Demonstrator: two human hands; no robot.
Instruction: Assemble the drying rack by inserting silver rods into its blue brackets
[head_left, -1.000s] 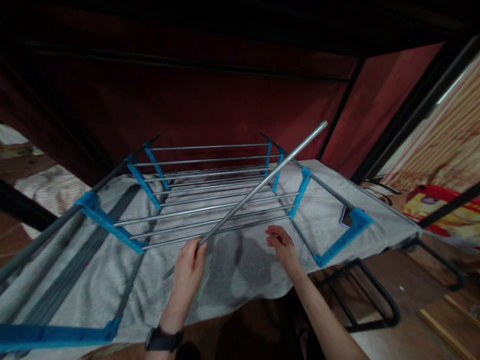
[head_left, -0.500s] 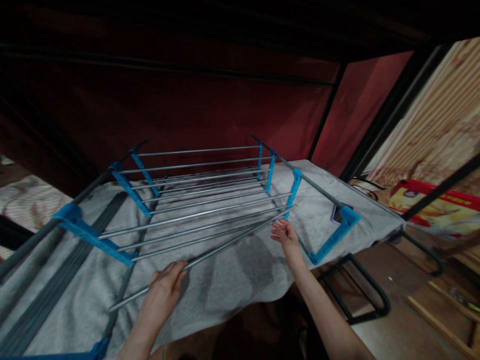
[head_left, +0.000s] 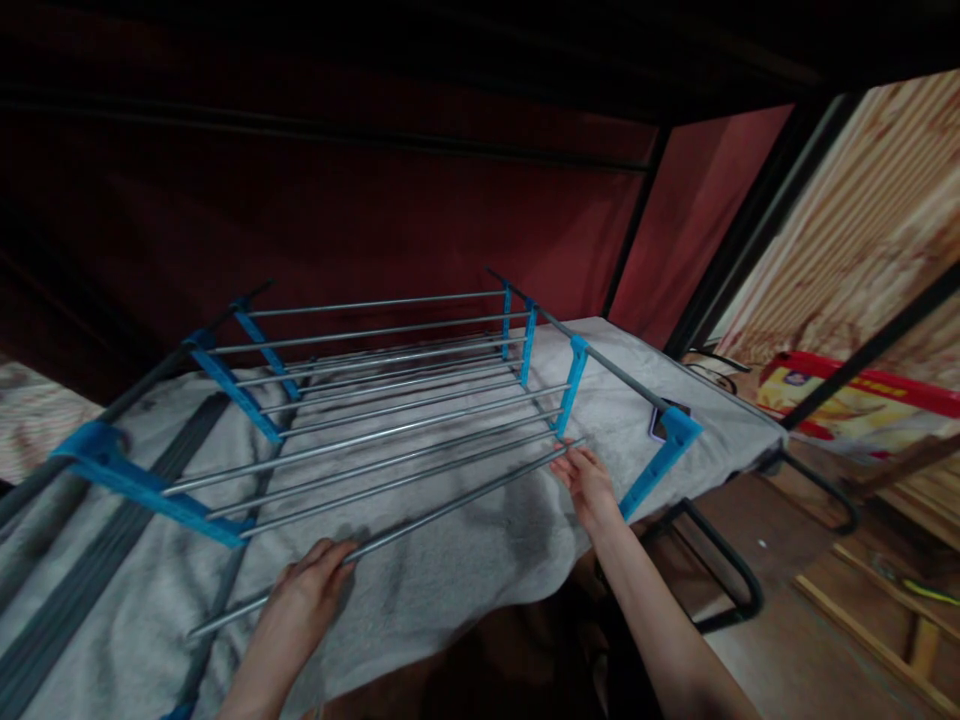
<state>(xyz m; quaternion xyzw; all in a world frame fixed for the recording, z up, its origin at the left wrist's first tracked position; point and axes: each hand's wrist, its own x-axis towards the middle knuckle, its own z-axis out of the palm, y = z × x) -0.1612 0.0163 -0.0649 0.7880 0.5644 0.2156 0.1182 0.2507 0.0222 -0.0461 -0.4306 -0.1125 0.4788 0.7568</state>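
Note:
A loose grey metal tube (head_left: 465,497) slants across the front of a partly assembled rack. My left hand (head_left: 309,592) wraps round it toward its left end, which sticks out past the hand. Near the tube's right end, my right hand (head_left: 585,482) has its fingers closed on it. Behind the tube, several grey rods (head_left: 390,432) span between blue plastic brackets (head_left: 573,385) on the two long side poles. The closest blue bracket on the right (head_left: 660,460) carries no rod, and my right wrist hides its lower end. Another blue bracket (head_left: 150,490) stands on the left.
The rack rests on a grey blanket (head_left: 480,590) over a bed. More dark tubes (head_left: 105,550) lie bundled on the left. A phone (head_left: 663,415) lies behind the right bracket. A black metal frame (head_left: 720,570) and a red and yellow box (head_left: 855,405) are at right.
My right hand has closed on the tube's right end, where its fingers were apart just beneath it. The tube has lowered slightly toward me. The view has shifted a little to the right.

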